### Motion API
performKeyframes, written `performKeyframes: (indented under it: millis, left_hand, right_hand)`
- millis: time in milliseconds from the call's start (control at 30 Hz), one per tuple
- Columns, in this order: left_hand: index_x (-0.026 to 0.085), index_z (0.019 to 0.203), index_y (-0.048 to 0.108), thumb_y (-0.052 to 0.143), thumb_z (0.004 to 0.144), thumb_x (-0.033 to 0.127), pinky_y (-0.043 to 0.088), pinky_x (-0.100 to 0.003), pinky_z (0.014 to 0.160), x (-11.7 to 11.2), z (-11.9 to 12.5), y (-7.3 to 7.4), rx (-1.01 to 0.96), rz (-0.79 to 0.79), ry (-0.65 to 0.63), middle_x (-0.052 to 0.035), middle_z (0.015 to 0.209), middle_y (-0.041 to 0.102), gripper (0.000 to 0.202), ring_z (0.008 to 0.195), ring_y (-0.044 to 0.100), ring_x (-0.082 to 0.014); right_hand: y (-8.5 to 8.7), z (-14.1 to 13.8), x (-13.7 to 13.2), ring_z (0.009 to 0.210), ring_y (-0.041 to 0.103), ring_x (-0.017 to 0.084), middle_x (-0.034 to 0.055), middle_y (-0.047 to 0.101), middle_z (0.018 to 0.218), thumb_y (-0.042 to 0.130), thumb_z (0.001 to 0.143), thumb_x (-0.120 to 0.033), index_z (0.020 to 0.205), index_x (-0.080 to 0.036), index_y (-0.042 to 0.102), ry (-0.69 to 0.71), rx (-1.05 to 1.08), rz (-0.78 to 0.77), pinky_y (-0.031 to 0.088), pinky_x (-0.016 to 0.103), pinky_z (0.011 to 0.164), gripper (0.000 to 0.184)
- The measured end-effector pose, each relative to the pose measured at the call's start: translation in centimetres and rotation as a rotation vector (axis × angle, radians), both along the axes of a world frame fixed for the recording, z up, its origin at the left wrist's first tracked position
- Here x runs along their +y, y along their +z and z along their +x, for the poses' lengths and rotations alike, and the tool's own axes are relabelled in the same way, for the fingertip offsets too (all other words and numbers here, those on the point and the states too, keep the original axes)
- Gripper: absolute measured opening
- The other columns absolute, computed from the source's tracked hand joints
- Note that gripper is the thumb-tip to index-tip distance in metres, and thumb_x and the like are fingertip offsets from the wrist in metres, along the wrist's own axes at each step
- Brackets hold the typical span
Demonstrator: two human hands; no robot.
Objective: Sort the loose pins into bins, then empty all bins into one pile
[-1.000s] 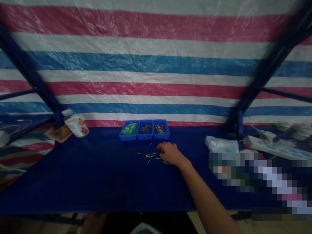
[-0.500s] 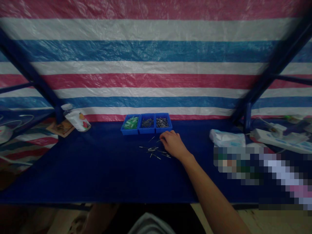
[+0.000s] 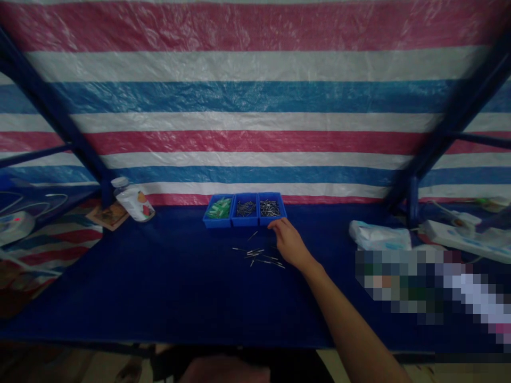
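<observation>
From here, the right hand [image 3: 289, 243] rests just in front of a row of three blue plastic bins [image 3: 244, 210], with its fingers [image 3: 276, 225] stretched toward the rightmost bin and nearly touching its front corner. The hand looks relaxed rather than clenched. I see no pin between the fingertips, but one that thin could be hidden, so I can't say whether it's holding anything. I can't make out the left hand: a blurred skin-toned shape [image 3: 225, 371] at the bottom of the view might be it, but I cannot tell.

The left bin holds green plastic pieces [image 3: 219, 208]; the middle and right bins hold dark metal pins [image 3: 270, 208]. A small scatter of loose metal pins [image 3: 257, 256] lies on the counter [image 3: 159, 287] just left of the hand, with one lying apart, closer to the bins. So most of the pins are in bins, and this loose group is what lies outside them.

The bins sit along the counter's back edge, below a striped tarpaulin [image 3: 247, 127]. Plenty of navy surface stretches toward the front edge and left, as far as a plastic bottle [image 3: 134, 205] near the back left corner. Toward the right sit a white plastic bag [image 3: 379, 236] and a power strip [image 3: 465, 239]; a pixelated patch hides the area in front of them.
</observation>
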State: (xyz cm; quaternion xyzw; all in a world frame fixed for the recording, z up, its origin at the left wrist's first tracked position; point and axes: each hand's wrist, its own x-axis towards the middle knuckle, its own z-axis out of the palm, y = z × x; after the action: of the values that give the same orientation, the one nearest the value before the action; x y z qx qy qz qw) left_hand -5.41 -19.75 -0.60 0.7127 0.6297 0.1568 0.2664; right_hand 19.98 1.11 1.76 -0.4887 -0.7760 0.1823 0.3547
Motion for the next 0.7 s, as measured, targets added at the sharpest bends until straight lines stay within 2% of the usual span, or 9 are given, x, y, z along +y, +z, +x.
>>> performKeyframes:
  millis: [67, 133, 200, 267, 367, 433, 500, 600, 700]
  left_hand:
    - [0.041, 0.117, 0.07, 0.057, 0.09, 0.038, 0.056, -0.037, 0.079, 3.2, 0.6, 3.4, -0.061, 0.153, -0.022, -0.0003, 0.1, 0.075, 0.03, 0.093, 0.069, -0.023]
    - [0.027, 0.109, 0.074, 0.056, 0.092, 0.03, 0.054, -0.031, 0.068, 7.7, 1.6, 6.3, -0.184, 0.565, -0.076, -0.0038, 0.083, 0.074, 0.025, 0.07, 0.067, -0.0174]
    - [0.021, 0.096, 0.074, 0.055, 0.093, 0.025, 0.05, -0.026, 0.059, 12.8, 2.4, 7.7, -0.215, 0.875, -0.107, -0.002, 0.071, 0.07, 0.02, 0.056, 0.061, -0.0127]
    - [0.017, 0.092, 0.073, 0.056, 0.092, 0.022, 0.05, -0.026, 0.062, 17.1, 2.7, 7.1, -0.164, 1.015, -0.126, -0.0026, 0.071, 0.07, 0.018, 0.059, 0.062, -0.0132]
    - [0.016, 0.092, 0.072, 0.053, 0.092, 0.019, 0.05, -0.026, 0.063, 20.3, 2.4, 4.0, -0.169, 0.972, -0.036, -0.0029, 0.072, 0.069, 0.019, 0.06, 0.062, -0.0138]
    - [0.018, 0.102, 0.071, 0.048, 0.091, 0.014, 0.051, -0.026, 0.068, 20.6, 1.8, 2.0, -0.207, 0.886, 0.007, -0.0036, 0.082, 0.071, 0.025, 0.068, 0.064, -0.0145]
    - [0.018, 0.094, 0.069, 0.041, 0.085, 0.005, 0.051, -0.027, 0.073, 20.4, 1.0, 0.9, -0.294, 0.842, 0.048, -0.0033, 0.085, 0.072, 0.032, 0.073, 0.066, -0.0144]
    - [0.019, 0.065, 0.06, 0.038, 0.073, 0.0, 0.046, -0.024, 0.064, 20.2, -0.1, 0.7, -0.37, 0.749, 0.11, 0.0008, 0.064, 0.065, 0.03, 0.062, 0.062, -0.0131]
    - [0.02, 0.055, 0.051, 0.038, 0.066, 0.001, 0.038, -0.023, 0.054, 20.3, -0.4, 0.9, -0.389, 0.721, 0.151, 0.004, 0.05, 0.054, 0.025, 0.048, 0.052, -0.0116]
  right_hand:
    - [-0.3, 0.0, 0.3, 0.098, 0.063, 0.02, 0.0086, 0.067, 0.104, 0.038, 0.095, -0.017, 0.104, -0.02, 0.063, 0.006, 0.079, 0.024, 0.047, 0.037, 0.088, 0.027]
    - [-0.3, 0.0, 0.5, 0.093, 0.065, 0.021, 0.0072, 0.071, 0.097, 0.042, 0.094, -0.021, 0.101, -0.021, 0.065, 0.002, 0.152, 0.038, 0.048, 0.037, 0.087, 0.024]
    - [-0.3, 0.0, 0.6, 0.093, 0.066, 0.022, 0.0067, 0.073, 0.096, 0.049, 0.092, -0.027, 0.098, -0.022, 0.068, -0.015, 0.234, 0.057, 0.05, 0.039, 0.087, 0.021]
    - [-0.2, 0.0, 0.6, 0.096, 0.067, 0.024, 0.0073, 0.074, 0.098, 0.057, 0.088, -0.033, 0.093, -0.023, 0.072, -0.031, 0.331, 0.072, 0.051, 0.04, 0.088, 0.019]
    - [0.0, -0.1, 0.7, 0.09, 0.069, 0.024, 0.0078, 0.075, 0.093, 0.067, 0.08, -0.041, 0.087, -0.022, 0.073, -0.029, 0.525, -0.011, 0.054, 0.042, 0.085, 0.02]
    - [0.2, -0.3, 0.7, 0.08, 0.07, 0.023, 0.0058, 0.074, 0.085, 0.074, 0.074, -0.043, 0.09, -0.021, 0.072, -0.018, 0.681, -0.118, 0.056, 0.041, 0.079, 0.027]
    - [0.6, -0.4, 0.6, 0.074, 0.071, 0.021, 0.0034, 0.074, 0.081, 0.081, 0.067, -0.043, 0.099, -0.022, 0.07, -0.002, 0.827, -0.211, 0.058, 0.038, 0.074, 0.039]
    - [1.2, -0.5, 0.3, 0.074, 0.071, 0.019, 0.003, 0.075, 0.081, 0.087, 0.06, -0.044, 0.099, -0.021, 0.069, -0.01, 0.994, -0.319, 0.059, 0.036, 0.073, 0.049]
    - [1.8, -0.2, 0.1, 0.074, 0.071, 0.017, 0.0036, 0.075, 0.079, 0.09, 0.052, -0.046, 0.086, -0.02, 0.069, -0.047, 1.129, -0.443, 0.059, 0.031, 0.07, 0.048]
